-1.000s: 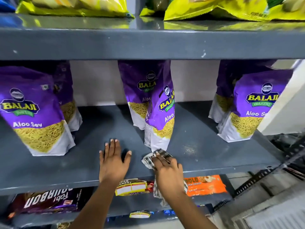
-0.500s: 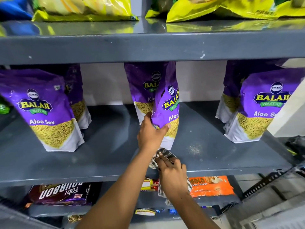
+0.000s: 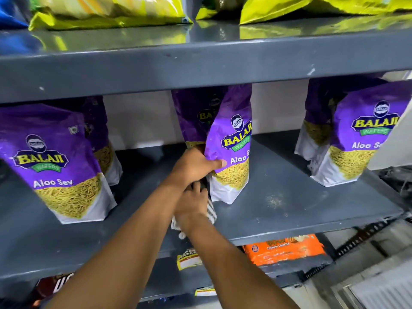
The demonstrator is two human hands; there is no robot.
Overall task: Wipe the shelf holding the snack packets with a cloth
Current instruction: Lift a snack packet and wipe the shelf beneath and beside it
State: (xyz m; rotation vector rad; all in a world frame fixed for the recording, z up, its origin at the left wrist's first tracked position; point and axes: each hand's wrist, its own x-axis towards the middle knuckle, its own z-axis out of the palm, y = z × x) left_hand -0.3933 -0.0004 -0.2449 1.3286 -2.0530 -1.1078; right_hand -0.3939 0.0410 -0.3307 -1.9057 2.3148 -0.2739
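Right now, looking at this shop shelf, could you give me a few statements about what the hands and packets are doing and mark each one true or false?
1. The left hand grips the middle purple packet. True.
2. The right hand is empty. False: it presses a cloth on the grey shelf.
3. Every purple packet reads Aloo Sev or part of it. True of those facing the camera.
4. The shelf above holds orange packets. False: yellow-green packets lie there; an orange cookie pack sits below.
5. The shelf is spotless. False: a pale crumb patch lies right of the middle packet.
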